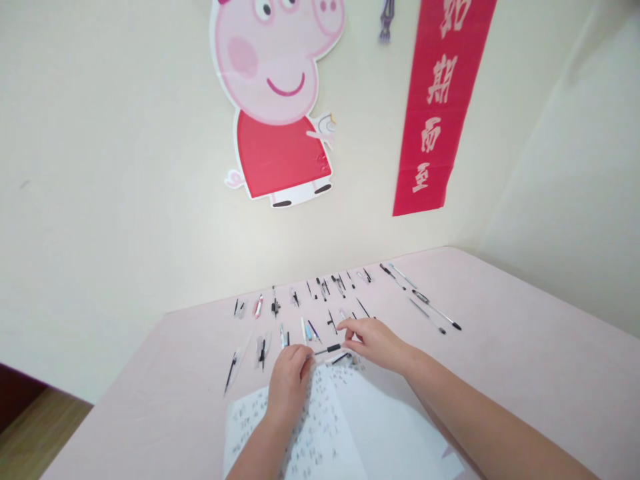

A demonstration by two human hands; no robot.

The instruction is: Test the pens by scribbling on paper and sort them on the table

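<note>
Between my two hands, just above the top edge of the paper, is a pen [333,348] with a black grip section and a thin clear or grey barrel. My left hand [291,371] is closed on its left end, and my right hand [371,341] pinches its right end with thumb and forefinger. Below both hands lies a sheet of handwritten paper [313,427], with a blank white page [385,413] on its right. Some pen parts [345,359] sit right under the held pen, partly hidden by the hand and pen.
Pens and pen parts lie in rows across the pink table [500,387]. At the left are a black refill [231,371] and a pink pen [259,306]; at the right lies a long clear pen [437,310]. A wall behind bears a cartoon pig cutout [283,153] and a red banner [440,113].
</note>
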